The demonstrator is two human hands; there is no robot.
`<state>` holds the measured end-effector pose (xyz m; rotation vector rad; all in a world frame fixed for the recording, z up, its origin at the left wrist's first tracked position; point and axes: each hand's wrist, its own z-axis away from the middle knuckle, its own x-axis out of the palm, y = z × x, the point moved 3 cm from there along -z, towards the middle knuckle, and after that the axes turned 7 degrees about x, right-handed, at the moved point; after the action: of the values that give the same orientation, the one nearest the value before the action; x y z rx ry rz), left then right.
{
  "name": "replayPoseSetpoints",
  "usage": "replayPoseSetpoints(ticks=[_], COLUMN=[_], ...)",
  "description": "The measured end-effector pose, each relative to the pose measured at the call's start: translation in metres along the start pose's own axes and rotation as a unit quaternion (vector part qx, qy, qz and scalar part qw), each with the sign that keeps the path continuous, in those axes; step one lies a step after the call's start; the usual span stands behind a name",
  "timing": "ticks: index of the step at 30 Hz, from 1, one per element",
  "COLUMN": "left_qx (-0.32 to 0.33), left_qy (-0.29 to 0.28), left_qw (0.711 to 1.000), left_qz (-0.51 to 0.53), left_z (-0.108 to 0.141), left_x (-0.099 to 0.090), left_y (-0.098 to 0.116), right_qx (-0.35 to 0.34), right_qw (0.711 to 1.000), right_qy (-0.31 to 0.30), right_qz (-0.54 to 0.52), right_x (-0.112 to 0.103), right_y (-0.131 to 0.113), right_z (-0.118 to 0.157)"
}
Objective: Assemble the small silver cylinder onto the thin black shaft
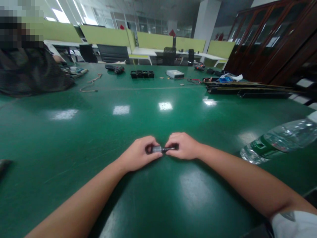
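In the head view, both hands meet low over the green table, around a small grey-and-black cylindrical piece. My left hand is closed, with thumb and fingers pinching its thicker grey body. My right hand pinches the thin dark end, where a narrow shiny tip shows between thumb and fingers. The piece lies sideways, roughly level, just above or on the tabletop. Fingers hide part of it, and its exact kind cannot be made out.
To the right lies a clear plastic bottle with a green label. Across the far side are a black block-like part, a white box, a cord and long black bars. A person in dark clothing is at the far left.
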<state>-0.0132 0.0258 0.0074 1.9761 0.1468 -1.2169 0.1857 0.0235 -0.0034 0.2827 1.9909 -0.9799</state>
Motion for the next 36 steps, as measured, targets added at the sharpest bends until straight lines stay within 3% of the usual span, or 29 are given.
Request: replayPoseSetpoints(ticks=[36], left_qx=[-0.016], left_qy=[0.007], left_qw=[0.999], left_qz=[-0.032], left_z=[0.0009], left_x=[0.0018], left_y=[0.0003], right_qx=[-0.001], right_qw=[0.999], right_qy=[0.031], right_qz=[0.02], right_x=[-0.0032], right_y=[0.0071], right_z=[-0.0012])
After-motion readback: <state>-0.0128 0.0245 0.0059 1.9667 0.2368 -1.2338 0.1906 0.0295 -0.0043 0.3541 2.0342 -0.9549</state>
